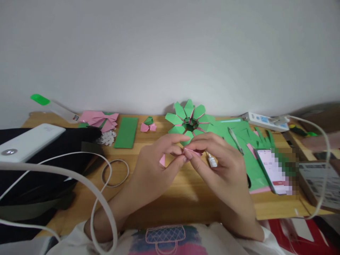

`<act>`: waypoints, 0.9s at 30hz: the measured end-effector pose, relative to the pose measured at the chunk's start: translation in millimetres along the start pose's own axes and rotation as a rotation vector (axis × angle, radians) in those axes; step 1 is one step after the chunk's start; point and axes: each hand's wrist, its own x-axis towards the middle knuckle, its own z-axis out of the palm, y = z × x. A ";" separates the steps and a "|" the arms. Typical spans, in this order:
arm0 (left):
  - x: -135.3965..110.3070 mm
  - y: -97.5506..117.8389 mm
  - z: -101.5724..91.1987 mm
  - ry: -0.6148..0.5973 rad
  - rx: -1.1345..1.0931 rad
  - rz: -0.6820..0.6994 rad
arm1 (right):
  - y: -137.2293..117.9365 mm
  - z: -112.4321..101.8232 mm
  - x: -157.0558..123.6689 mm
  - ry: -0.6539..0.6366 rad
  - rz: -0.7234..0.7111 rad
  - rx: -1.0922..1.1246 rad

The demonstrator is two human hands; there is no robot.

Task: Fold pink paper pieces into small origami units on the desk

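My left hand (pixel 156 166) and my right hand (pixel 220 166) meet over the middle of the wooden table (pixel 170 198). Both pinch a small folded pink paper piece (pixel 191 152) between thumbs and fingertips. A corner of pink paper (pixel 162 160) pokes out below my left fingers. Just behind my hands lies a green and pink folded paper ring (pixel 189 120) of several petals. A small white glue bottle (pixel 212 161) lies on the table under my right hand.
Green paper sheets (pixel 239 138) with cut strips and a phone (pixel 273 170) lie at right. A green rectangle (pixel 126 132), pink folded pieces (pixel 99 119), small pink and green folded bits (pixel 148 125), a rubber band (pixel 115 173), a white power bank (pixel 29 141) and cables (pixel 87 184) lie at left.
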 end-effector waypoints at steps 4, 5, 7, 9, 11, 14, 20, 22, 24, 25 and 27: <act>-0.6 -0.7 0.6 -0.009 -0.015 -0.010 | -0.4 -1.1 -1.4 -0.004 -0.016 -0.031; -0.6 -0.7 0.7 -0.017 -0.020 -0.012 | 0.1 -1.6 -1.7 -0.010 -0.017 -0.035; -0.7 -0.5 0.9 -0.024 -0.025 -0.014 | 1.7 -2.3 -1.9 -0.020 -0.008 -0.020; -0.7 -1.1 1.5 -0.013 -0.028 -0.007 | 3.6 -2.3 -1.7 -0.022 0.011 0.019; -1.0 -2.8 3.0 0.032 -0.058 0.029 | 4.9 -1.3 -1.0 0.001 0.024 0.061; -1.5 -6.7 6.1 0.104 -0.132 0.095 | 5.2 1.4 0.2 0.040 0.021 0.098; -1.4 -10.3 7.8 0.121 -0.203 0.144 | 4.1 1.2 -0.1 0.081 -0.039 0.116; -1.0 -9.9 6.5 0.096 -0.190 0.129 | 4.3 0.1 -0.7 0.074 -0.060 0.117; -0.8 -9.5 5.1 0.076 -0.166 0.128 | 5.0 -0.3 -1.1 0.083 -0.068 0.123; -0.7 -9.4 4.6 0.077 -0.154 0.134 | 5.5 -0.2 -1.2 0.087 -0.068 0.130; -1.0 -9.3 3.9 0.093 -0.149 0.140 | 6.8 -0.1 -1.0 0.089 -0.051 0.154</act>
